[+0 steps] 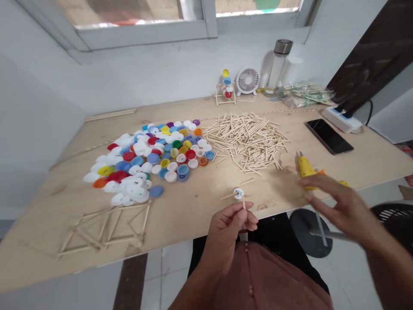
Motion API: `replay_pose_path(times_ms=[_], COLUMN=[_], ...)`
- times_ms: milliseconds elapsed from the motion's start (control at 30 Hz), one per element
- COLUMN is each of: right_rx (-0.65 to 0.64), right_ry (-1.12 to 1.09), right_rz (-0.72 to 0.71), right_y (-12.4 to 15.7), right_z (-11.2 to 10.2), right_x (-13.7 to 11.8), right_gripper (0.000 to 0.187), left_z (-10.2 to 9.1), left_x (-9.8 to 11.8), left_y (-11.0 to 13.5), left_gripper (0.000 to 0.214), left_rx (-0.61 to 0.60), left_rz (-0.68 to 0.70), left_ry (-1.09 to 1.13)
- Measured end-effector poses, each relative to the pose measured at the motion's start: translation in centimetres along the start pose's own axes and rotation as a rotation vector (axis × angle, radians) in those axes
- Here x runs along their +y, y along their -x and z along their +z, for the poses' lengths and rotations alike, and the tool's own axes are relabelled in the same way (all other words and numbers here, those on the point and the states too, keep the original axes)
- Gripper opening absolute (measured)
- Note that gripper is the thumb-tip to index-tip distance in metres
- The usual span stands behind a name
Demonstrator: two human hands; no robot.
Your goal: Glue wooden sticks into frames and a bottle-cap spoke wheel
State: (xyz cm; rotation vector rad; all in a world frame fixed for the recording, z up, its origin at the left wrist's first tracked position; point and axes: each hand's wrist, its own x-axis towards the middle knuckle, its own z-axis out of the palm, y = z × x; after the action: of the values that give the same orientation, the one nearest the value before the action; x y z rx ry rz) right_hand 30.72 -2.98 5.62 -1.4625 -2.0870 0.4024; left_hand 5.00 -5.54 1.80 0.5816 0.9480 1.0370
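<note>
My left hand (234, 221) pinches a short wooden stick (244, 202) between thumb and fingers. At its far end is a small white bottle cap (238, 193), with another stick (228, 196) reaching out to the left. My right hand (338, 200), a little blurred, has its thumb and fingers around a yellow glue gun (305, 165) at the table's front edge. The gun's nozzle points away from me, and a translucent glue stick (320, 224) trails from its rear. One loose stick (247, 181) lies just beyond the cap.
Many coloured bottle caps (153, 158) cover the left middle, beside a heap of short sticks (248, 137). A stick frame (103, 232) lies front left. Behind stand a small cap-and-stick model (226, 88), fan (248, 80) and glass bottle (277, 66). A phone (329, 136) and power strip (342, 119) sit right.
</note>
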Motion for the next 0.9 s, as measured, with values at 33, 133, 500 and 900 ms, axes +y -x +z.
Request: replay_pose_path(times_ms=[33,133,500,900], right_rx=[-0.026,-0.179,-0.149,-0.205], right_ry=[-0.103,-0.422,-1.156,-0.986], right_rz=[-0.001,0.047,0.584,0.510], right_y=[0.1,0.1,0.4,-2.1], right_z=[1.2,4.7,9.6,8.2], right_x=[-1.7,-5.4,-8.2,-7.2], right_gripper=[0.021,0.016,0.019,0.025], left_z=[0.2,0.8,0.5,-1.0], left_x=[-0.2,-0.7,-0.7,-0.2], left_y=[0.0,0.1,0.7,0.3], left_gripper=[0.027,0.035,0.037,0.019], left_rx=[-0.010,-0.014,-0.003,0.067], left_rz=[0.007,0.050,0.071,0.153], left_ry=[-0.011,-0.040,-0.088,-0.351])
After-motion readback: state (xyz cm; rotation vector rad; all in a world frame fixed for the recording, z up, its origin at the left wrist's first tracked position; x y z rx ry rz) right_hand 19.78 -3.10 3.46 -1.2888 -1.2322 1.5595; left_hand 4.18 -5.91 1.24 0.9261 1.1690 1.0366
